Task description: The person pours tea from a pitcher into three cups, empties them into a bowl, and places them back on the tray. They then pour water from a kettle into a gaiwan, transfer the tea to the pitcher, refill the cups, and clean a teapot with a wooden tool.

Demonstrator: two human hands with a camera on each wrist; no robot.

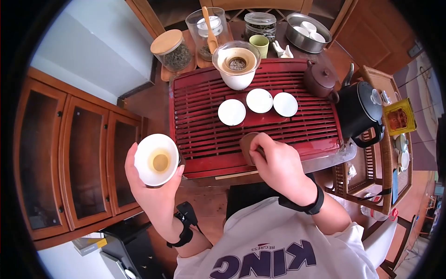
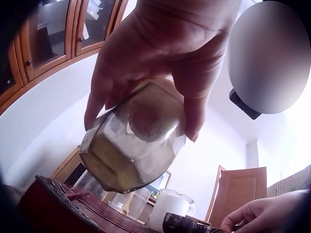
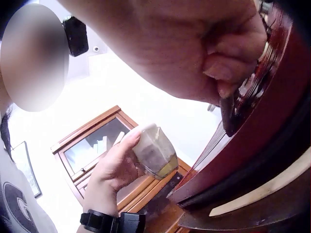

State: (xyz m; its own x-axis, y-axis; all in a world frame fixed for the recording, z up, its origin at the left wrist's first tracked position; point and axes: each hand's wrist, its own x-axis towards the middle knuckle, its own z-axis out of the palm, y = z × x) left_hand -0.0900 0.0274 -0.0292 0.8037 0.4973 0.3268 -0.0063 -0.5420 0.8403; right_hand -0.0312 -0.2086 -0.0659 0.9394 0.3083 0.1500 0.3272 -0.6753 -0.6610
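Observation:
In the head view my left hand (image 1: 151, 186) holds a faceted glass tea pitcher (image 1: 160, 144) off the tray's left side. Pale yellow tea lies in its bottom; the left wrist view shows thumb and fingers round the glass (image 2: 141, 141). At the tray's front edge, my right hand (image 1: 281, 160) pinches a small brown cup (image 1: 247, 145), partly hidden behind the fingers. From the right wrist, only a dark brown edge (image 3: 227, 116) of it shows below the fingertips. Three white teacups (image 1: 259, 101) stand in a row on the red slatted tea tray (image 1: 200, 128).
Behind the teacups a strainer (image 1: 238, 58) sits over a white vessel (image 1: 239, 80). A brown teapot (image 1: 320, 76) and a black kettle (image 1: 360, 109) stand at the right. Tea jars (image 1: 174, 53), a green cup (image 1: 260, 44) and a steel bowl (image 1: 306, 39) line the back.

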